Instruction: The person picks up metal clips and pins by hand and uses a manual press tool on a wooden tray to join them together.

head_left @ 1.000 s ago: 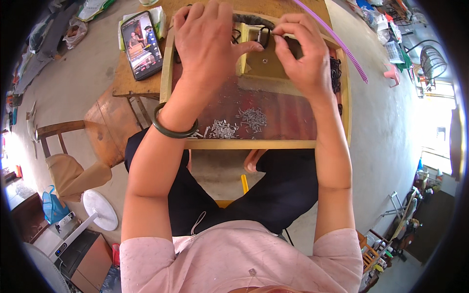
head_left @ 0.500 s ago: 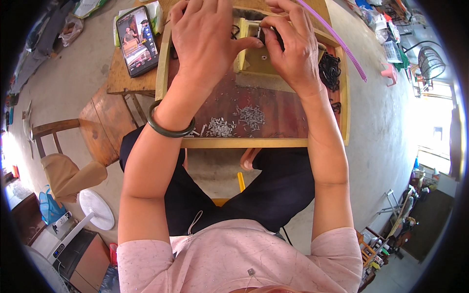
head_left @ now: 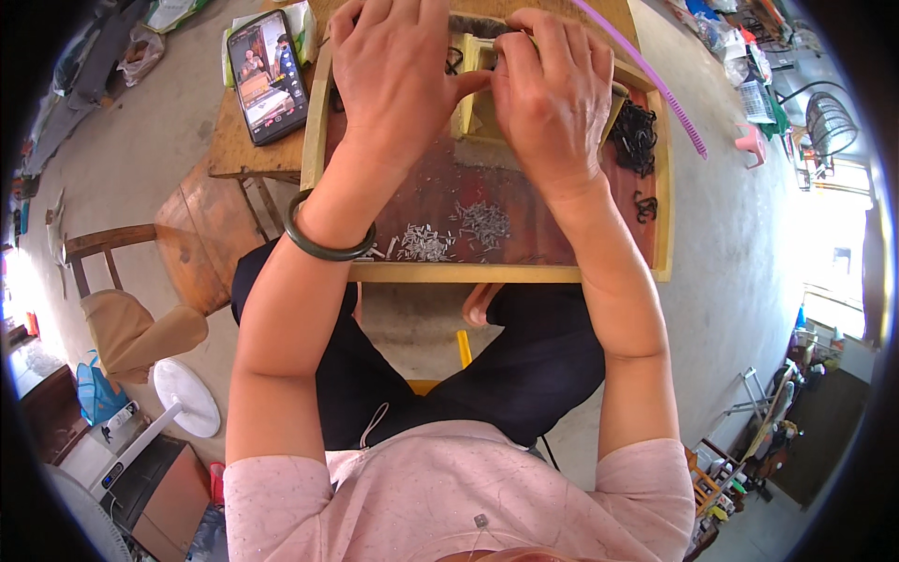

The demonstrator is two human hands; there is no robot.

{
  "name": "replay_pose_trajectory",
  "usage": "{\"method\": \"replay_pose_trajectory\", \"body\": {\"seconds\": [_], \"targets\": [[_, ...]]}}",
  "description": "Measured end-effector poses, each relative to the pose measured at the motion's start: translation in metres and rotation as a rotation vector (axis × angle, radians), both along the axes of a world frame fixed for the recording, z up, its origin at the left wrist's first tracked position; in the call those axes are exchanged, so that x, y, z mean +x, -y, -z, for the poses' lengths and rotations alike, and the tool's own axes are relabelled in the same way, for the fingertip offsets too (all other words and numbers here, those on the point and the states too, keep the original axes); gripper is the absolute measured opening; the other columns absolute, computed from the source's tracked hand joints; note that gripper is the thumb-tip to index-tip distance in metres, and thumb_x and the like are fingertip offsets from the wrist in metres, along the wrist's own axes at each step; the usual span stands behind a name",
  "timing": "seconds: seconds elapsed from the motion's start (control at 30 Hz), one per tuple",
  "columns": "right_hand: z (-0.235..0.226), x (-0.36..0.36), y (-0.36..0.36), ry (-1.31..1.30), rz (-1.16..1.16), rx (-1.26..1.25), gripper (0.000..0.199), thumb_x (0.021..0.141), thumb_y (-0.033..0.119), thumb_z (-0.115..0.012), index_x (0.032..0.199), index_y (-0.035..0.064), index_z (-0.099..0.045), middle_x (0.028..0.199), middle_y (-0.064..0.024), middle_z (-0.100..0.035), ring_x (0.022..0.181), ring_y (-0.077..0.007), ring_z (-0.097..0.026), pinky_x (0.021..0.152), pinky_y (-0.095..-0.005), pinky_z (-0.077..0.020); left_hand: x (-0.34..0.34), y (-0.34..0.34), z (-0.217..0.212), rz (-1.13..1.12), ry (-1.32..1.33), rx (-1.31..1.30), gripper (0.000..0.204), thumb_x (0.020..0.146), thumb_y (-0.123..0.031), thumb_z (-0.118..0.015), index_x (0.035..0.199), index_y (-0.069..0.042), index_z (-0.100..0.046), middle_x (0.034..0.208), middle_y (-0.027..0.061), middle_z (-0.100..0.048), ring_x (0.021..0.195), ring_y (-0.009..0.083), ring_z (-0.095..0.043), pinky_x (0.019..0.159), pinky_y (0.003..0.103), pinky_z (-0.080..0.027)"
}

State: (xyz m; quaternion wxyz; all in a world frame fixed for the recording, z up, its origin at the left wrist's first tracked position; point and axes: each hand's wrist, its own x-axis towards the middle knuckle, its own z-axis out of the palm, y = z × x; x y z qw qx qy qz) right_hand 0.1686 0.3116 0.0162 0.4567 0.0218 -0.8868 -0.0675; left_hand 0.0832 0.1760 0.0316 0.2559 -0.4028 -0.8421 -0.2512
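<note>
The left hand (head_left: 398,89) and right hand (head_left: 552,103) are meeting over a yellow box (head_left: 483,123) near the far edge of the tray (head_left: 496,273) (I cannot tell whether either is gripping); grey pieces (head_left: 423,244) are lying by the near edge, black loops (head_left: 636,140) by the right.

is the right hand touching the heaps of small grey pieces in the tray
Apart: the head view shows red tray bottom between the right hand, up over the yellowish box, and the heaps of small grey pieces.
</note>
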Motion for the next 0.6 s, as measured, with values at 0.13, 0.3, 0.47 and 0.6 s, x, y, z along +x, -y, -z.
{"method": "replay_pose_trajectory", "body": {"seconds": [0.13,0.3,0.47,0.6], "targets": [[-0.030,0.004,0.015,0.088,0.003,0.029,0.015,0.075,0.005,-0.070,0.089,0.0026,-0.064,0.106,-0.0125,-0.063,0.102,-0.0312,-0.063,0.091,-0.0448,-0.0471,-0.004,0.000,0.004,0.005,0.003,0.024,0.055,0.058,-0.035,-0.091,0.093,-0.006,-0.060,0.096,0.0115,-0.061,0.103,0.0322,-0.057,0.097,0.045,-0.042],[-0.015,0.004,-0.021,0.192,-0.095,-0.055,0.022,0.074,0.008,-0.074,0.096,0.0066,-0.071,0.115,-0.0104,-0.064,0.108,-0.0303,-0.062,0.095,-0.0447,-0.0479,-0.004,-0.001,0.004,0.047,0.008,0.073,0.057,0.062,-0.038,-0.090,0.096,-0.004,-0.061,0.098,0.0133,-0.062,0.102,0.0342,-0.057,0.097,0.046,-0.042],[-0.004,0.007,-0.032,0.091,-0.167,-0.008,0.021,0.074,0.004,-0.078,0.093,0.0123,-0.074,0.106,-0.0021,-0.066,0.096,-0.0260,-0.066,0.084,-0.0396,-0.0529,-0.007,-0.005,0.014,0.013,-0.161,0.078,0.064,0.056,-0.056,-0.089,0.090,-0.008,-0.064,0.083,0.0052,-0.061,0.089,0.0282,-0.062,0.089,0.041,-0.044],[-0.005,0.006,-0.029,0.137,-0.193,-0.158,0.021,0.077,0.003,-0.078,0.095,0.0111,-0.073,0.105,-0.0022,-0.067,0.095,-0.0263,-0.066,0.085,-0.0397,-0.0528,-0.007,-0.003,0.015,0.025,-0.155,0.102,0.064,0.055,-0.055,-0.090,0.090,-0.008,-0.064,0.084,0.0049,-0.062,0.089,0.0278,-0.062,0.089,0.042,-0.044]]}}
